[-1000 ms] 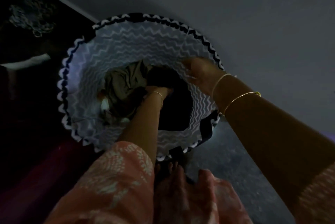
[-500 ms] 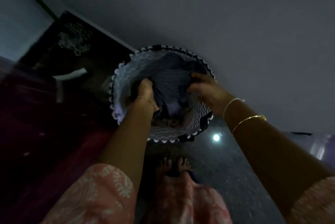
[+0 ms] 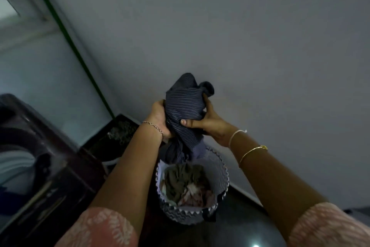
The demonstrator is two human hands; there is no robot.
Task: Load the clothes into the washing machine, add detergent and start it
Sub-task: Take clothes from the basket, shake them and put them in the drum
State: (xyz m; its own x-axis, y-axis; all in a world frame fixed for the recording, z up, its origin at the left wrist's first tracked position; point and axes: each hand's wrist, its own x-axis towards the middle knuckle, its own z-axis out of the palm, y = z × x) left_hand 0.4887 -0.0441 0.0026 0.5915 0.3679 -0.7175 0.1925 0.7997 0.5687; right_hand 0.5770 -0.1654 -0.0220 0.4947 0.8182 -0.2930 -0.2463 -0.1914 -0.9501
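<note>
The garment (image 3: 184, 104) was up betw. the two hands, left hand (image 3: 159, 119) on its left side, right hand (image 3: 208, 121) on its right, directly above the basket (image 3: 219, 174). The basket stood on the floor (image 3: 240, 232) close to the wall (image 3: 240, 46), w/ more clothes (image 3: 184, 184) inside. Left of it sat a big unit (image 3: 50, 176); beyond that, in the corner, a tub (image 3: 120, 134).

The garment (image 3: 184, 106) between the fingers (image 3: 207, 105) was dark navy with thin pale stripes. Below the fingers, the basket (image 3: 220, 168) showed white-and-dark zigzags around an olive cloth (image 3: 180, 180). The sleeves (image 3: 104, 228) were pink, white-printed.
</note>
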